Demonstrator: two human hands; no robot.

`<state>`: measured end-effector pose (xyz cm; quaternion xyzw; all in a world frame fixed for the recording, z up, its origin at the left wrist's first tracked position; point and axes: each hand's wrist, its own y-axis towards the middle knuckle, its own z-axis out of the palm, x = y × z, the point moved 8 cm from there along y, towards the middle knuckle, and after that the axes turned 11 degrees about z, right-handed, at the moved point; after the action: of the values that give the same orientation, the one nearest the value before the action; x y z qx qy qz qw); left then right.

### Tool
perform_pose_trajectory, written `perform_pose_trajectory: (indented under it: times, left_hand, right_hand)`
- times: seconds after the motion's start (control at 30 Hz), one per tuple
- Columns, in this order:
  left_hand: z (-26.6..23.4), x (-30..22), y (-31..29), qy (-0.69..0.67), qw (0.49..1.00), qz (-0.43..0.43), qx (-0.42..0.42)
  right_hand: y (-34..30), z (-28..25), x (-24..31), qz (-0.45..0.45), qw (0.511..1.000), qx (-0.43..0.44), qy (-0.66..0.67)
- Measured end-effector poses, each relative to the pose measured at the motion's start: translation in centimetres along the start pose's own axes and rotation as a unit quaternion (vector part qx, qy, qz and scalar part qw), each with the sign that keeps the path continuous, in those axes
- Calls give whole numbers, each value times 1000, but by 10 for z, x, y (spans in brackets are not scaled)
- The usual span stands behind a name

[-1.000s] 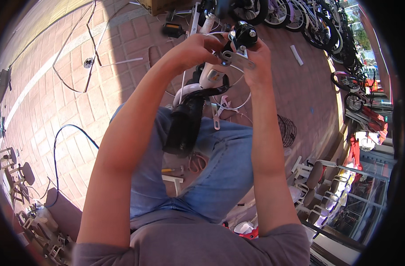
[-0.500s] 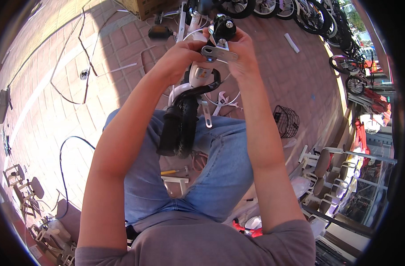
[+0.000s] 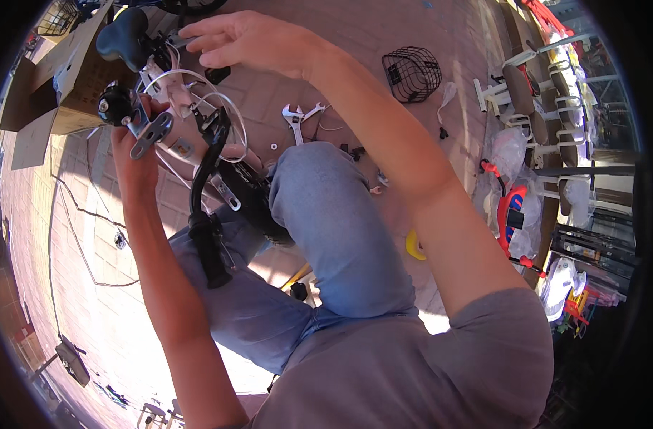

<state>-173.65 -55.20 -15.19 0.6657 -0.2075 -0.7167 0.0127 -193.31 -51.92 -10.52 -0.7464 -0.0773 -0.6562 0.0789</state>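
A short-sleeved grey shirt (image 3: 405, 365) is worn with faded blue jeans (image 3: 334, 222).

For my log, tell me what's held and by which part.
The left hand holds a black bracketed part, grip point hidden; the right hand appears empty.

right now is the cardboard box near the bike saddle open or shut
Open: the cardboard box has flaps swung outward, its inside partly showing. What it holds, if anything, cannot be told.
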Motion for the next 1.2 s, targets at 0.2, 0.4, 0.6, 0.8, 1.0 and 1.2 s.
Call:
perform_pose_trajectory:
  times: [0.2, 0.4, 0.6, 0.8, 1.0, 1.2]
  left_hand:
    - [-9, 5, 0, -75, 996, -12, 44]
    - [-23, 15, 0, -129, 990, -36, 31]
    - [-16, 11, -4, -153, 987, -41, 35]
    - [-25, 10, -7, -139, 988, -57, 28]
    - [-24, 12, -3, -150, 983, -88, 65]
    - [-24, 13, -6, -164, 980, -96, 60]
  right_hand:
    - [-204, -194, -165, 128, 887, -350, 273]
    - [-429, -95, -394, 409, 630, -524, 400]
    - [-414, 48, -453, 641, 650, -348, 212]
    - [-329, 35, -496, 537, 786, -218, -214]
    - [-301, 5, -529, 441, 806, -146, -366]
    - [-256, 13, -523, 517, 785, -255, 225]
